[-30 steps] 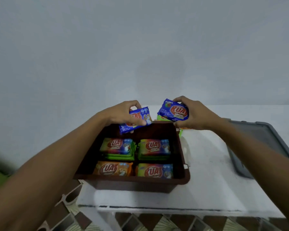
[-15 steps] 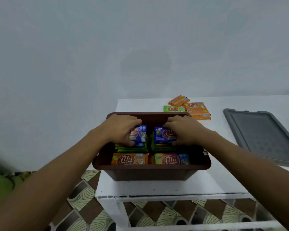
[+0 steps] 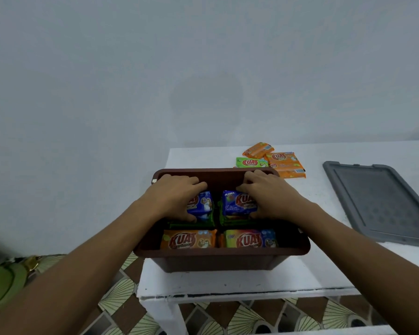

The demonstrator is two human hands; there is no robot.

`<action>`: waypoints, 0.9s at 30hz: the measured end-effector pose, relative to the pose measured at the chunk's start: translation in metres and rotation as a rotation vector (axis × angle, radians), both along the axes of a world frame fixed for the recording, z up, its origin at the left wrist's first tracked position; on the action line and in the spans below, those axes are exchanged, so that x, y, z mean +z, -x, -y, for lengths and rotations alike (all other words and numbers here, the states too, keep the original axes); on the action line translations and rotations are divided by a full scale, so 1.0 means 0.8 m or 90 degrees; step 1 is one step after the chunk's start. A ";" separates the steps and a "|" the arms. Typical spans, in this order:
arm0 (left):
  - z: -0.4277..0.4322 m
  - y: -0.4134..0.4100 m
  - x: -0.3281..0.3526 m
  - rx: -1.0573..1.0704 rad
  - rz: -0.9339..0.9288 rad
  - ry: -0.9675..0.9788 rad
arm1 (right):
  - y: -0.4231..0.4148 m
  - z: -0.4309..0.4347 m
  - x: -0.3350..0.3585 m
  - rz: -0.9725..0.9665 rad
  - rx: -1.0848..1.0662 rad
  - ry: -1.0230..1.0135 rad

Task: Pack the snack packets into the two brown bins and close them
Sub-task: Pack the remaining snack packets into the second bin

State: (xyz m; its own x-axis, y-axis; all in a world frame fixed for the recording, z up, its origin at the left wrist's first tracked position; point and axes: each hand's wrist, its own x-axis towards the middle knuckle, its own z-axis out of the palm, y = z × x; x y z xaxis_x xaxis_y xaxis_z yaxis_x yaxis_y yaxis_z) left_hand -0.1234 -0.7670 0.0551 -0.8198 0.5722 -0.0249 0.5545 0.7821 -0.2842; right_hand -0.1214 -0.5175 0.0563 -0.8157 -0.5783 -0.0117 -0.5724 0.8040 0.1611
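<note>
A brown bin (image 3: 218, 258) stands open on the white table. Inside it, my left hand (image 3: 177, 197) grips a blue snack packet (image 3: 203, 206) on the rear left stack. My right hand (image 3: 264, 197) grips another blue packet (image 3: 235, 203) on the rear right stack. Green packets lie under both. At the bin's near side lie an orange packet (image 3: 189, 239) and a multicoloured packet (image 3: 250, 239). Only one brown bin is in view.
Loose packets lie on the table behind the bin: orange ones (image 3: 284, 164) and a green one (image 3: 250, 162). A grey lid (image 3: 382, 201) lies flat at the right. The white table (image 3: 228, 281) ends just before the bin; patterned floor tiles (image 3: 121, 296) show below.
Both hands carried the blue packets from above the bin's far rim down into it. They now rest on the rear stacks. The view has tilted, revealing loose packets behind.
</note>
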 end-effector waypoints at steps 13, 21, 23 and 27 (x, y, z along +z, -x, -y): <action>0.000 -0.010 -0.003 0.061 0.066 -0.133 | -0.009 -0.002 0.004 0.034 -0.028 0.000; -0.005 -0.041 -0.007 0.048 0.070 -0.126 | -0.042 -0.011 -0.003 0.030 -0.026 0.001; -0.006 -0.046 -0.010 0.046 0.068 -0.119 | -0.048 -0.014 -0.003 0.028 -0.024 -0.008; -0.025 -0.046 -0.007 0.031 0.056 -0.145 | -0.049 -0.034 0.009 0.030 -0.022 -0.004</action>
State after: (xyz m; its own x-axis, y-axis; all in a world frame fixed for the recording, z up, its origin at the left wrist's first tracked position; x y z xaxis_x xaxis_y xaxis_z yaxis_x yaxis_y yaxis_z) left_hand -0.0863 -0.7470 0.0492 -0.8467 0.5313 0.0280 0.5296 0.8468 -0.0498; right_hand -0.0821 -0.4903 0.0638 -0.8334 -0.5500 -0.0542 -0.5517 0.8223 0.1392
